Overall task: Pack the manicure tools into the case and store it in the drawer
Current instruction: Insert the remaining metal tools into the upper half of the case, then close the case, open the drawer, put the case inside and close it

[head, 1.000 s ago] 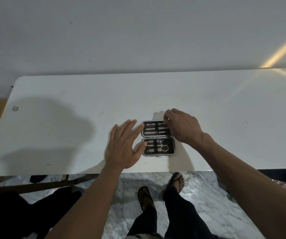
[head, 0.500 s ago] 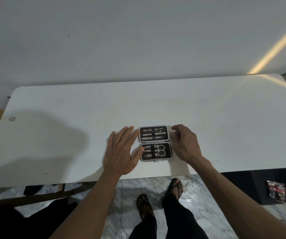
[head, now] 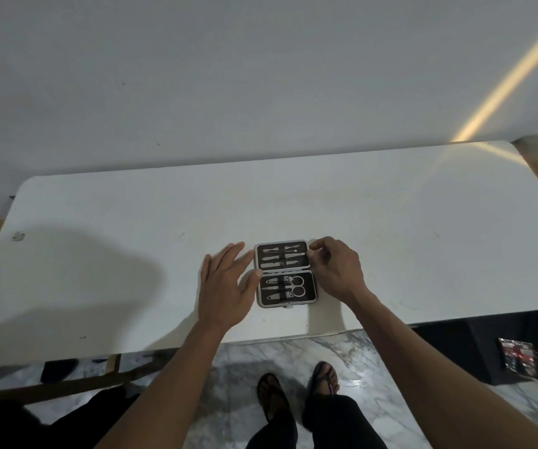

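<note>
Since a moment ago, the right hand (head: 337, 270) is curling its fingertips in, pinching the right edge of the open case (head: 285, 273)'s far half; the left hand (head: 225, 286) is lying flat and spread, thumb touching the case's left edge; the case is sitting open on the white table (head: 131, 222), manicure tools (head: 282, 288) in both halves.

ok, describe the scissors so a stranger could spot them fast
On the white table, an open manicure case lies between the two hands. The scissors sit in its near half, right side: the only tool with two round finger loops.
</note>
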